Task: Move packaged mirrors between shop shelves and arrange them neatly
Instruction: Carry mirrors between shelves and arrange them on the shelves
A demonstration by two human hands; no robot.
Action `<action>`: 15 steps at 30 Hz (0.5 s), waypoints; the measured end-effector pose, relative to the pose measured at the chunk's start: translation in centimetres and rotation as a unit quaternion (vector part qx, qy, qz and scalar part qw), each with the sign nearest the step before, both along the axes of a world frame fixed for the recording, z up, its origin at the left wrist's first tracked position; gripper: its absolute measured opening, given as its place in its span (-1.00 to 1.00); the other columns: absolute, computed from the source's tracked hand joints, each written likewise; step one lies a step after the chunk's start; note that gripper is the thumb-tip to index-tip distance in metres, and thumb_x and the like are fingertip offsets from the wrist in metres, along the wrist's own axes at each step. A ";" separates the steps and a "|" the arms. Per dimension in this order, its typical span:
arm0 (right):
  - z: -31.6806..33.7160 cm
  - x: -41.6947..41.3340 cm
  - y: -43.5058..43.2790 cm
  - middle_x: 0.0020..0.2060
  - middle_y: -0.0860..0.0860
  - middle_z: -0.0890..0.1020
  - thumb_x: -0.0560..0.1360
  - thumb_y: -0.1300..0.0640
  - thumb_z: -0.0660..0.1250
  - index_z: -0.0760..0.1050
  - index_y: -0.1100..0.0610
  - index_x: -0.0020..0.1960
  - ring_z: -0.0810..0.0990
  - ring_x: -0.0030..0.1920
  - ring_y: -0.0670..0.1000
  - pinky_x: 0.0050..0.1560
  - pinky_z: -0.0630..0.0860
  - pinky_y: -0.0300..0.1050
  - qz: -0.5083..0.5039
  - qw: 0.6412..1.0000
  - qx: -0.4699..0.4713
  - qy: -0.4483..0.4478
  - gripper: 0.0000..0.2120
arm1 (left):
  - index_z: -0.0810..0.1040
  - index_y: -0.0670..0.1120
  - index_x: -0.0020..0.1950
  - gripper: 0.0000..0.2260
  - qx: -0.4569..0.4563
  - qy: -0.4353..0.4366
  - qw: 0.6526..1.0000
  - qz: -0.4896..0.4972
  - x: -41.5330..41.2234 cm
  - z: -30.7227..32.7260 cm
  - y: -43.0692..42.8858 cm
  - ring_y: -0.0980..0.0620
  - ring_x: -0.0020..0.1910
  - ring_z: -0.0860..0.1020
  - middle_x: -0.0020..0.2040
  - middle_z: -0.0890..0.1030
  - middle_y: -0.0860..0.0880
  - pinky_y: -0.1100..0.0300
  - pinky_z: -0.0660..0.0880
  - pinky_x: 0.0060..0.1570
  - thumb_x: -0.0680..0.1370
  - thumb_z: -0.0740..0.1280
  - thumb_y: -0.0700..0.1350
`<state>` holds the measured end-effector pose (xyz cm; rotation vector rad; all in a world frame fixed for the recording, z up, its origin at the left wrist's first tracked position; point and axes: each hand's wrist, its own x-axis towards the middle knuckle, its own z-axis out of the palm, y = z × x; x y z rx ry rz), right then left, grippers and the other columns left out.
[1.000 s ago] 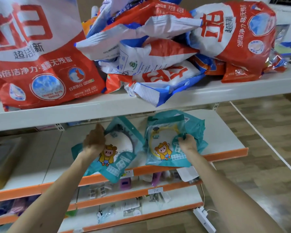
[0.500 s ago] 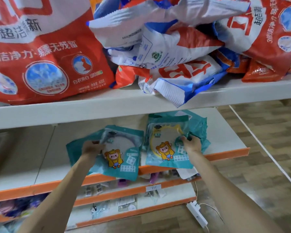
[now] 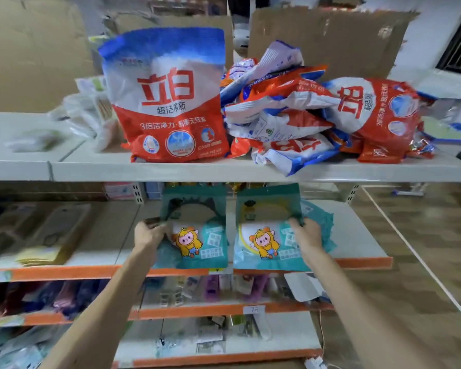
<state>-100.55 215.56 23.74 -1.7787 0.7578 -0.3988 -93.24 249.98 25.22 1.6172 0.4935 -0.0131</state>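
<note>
Detergent bags (image 3: 171,102) crowd the shelf (image 3: 224,172) above both teal mirror packets (image 3: 213,251).

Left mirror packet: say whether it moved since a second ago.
Yes. The left mirror packet, askew over the orange shelf edge before, now lies square to it.

The left mirror package (image 3: 197,243) is teal and printed with a cartoon figure that has a yellow hood and a pink face. The right mirror package (image 3: 269,251) bears the same print. The shelf (image 3: 357,235) is pale grey with an orange front edge. The detergent bag (image 3: 168,102) is blue, white and red, with red characters. The floor (image 3: 423,262) has a brown wood grain.
</note>
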 end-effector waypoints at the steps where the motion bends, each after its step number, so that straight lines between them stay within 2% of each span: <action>1: 0.1 -1.2 0.7 -0.29 0.08 0.52 0.56 0.15 0.31 0.52 0.27 -0.10 0.40 -0.36 -0.03 -0.37 0.28 -0.16 0.003 1.000 -0.004 -0.001 -0.83 | 0.54 -0.30 0.11 -0.71 -0.003 -0.002 1.000 0.004 -1.5 -0.1 1.1 0.03 -0.38 0.52 -0.15 0.64 -0.19 0.27 0.44 -0.51 0.42 0.47 -0.35; 2: 0.1 -2.0 1.2 -0.32 0.08 0.49 0.56 0.13 0.31 0.51 0.29 -0.11 0.37 -0.38 -0.01 -0.38 0.26 -0.15 -0.001 1.000 -0.004 -0.006 -0.79 | 0.52 -0.29 0.17 -0.65 -0.008 -0.005 1.000 0.005 -2.4 -0.3 2.0 0.01 -0.31 0.54 -0.02 0.64 -0.22 0.22 0.46 -0.44 0.43 0.49 -0.30; 4: 0.0 -4.0 2.6 -0.35 0.08 0.43 0.57 0.10 0.29 0.48 0.30 -0.13 0.33 -0.38 0.00 -0.36 0.23 -0.13 0.000 1.000 0.011 -0.018 -0.75 | 0.53 -0.25 0.20 -0.62 0.011 -0.012 1.000 0.017 -4.8 -0.6 3.9 -0.03 -0.20 0.57 0.07 0.64 -0.21 0.20 0.47 -0.34 0.43 0.51 -0.23; 7: -1.3 -7.3 6.5 -0.36 0.02 0.45 0.58 0.10 0.26 0.50 0.19 -0.13 0.37 -0.37 -0.02 -0.36 0.26 -0.14 0.032 0.999 0.039 -0.006 -0.81 | 0.52 -0.17 0.13 -0.65 0.027 0.000 0.998 0.064 -9.9 -0.9 7.8 -0.08 -0.20 0.57 -0.05 0.64 -0.20 0.16 0.49 -0.33 0.39 0.50 -0.26; 10: -2.3 -9.8 11.5 -0.31 0.05 0.53 0.58 0.11 0.28 0.51 0.15 -0.13 0.46 -0.29 0.04 -0.33 0.32 -0.14 0.070 0.996 0.047 -0.003 -0.84 | 0.58 -0.26 0.01 -0.73 0.023 -0.014 0.996 0.083 -14.3 -1.2 12.4 -0.11 -0.26 0.57 -0.15 0.64 -0.24 0.09 0.56 -0.29 0.33 0.45 -0.30; 13: -1.5 -10.6 17.2 -0.35 0.00 0.47 0.60 0.14 0.26 0.46 0.15 -0.14 0.41 -0.34 0.00 -0.44 0.29 -0.21 0.117 0.993 0.023 0.002 -0.85 | 0.57 -0.30 -0.18 -0.96 0.051 -0.032 0.993 0.103 -18.3 -0.5 16.8 0.04 -0.40 0.50 -0.33 0.55 -0.10 0.33 0.39 -0.49 0.39 0.37 -0.38; 15: -1.0 -10.2 21.3 -0.39 -0.01 0.41 0.60 0.16 0.26 0.41 0.11 -0.22 0.34 -0.41 -0.04 -0.50 0.25 -0.24 0.151 0.988 0.029 0.004 -0.78 | 0.56 -0.33 -0.22 -0.98 0.061 -0.040 0.989 0.125 -20.4 -0.2 20.3 0.02 -0.42 0.46 -0.36 0.52 -0.11 0.33 0.33 -0.51 0.41 0.35 -0.38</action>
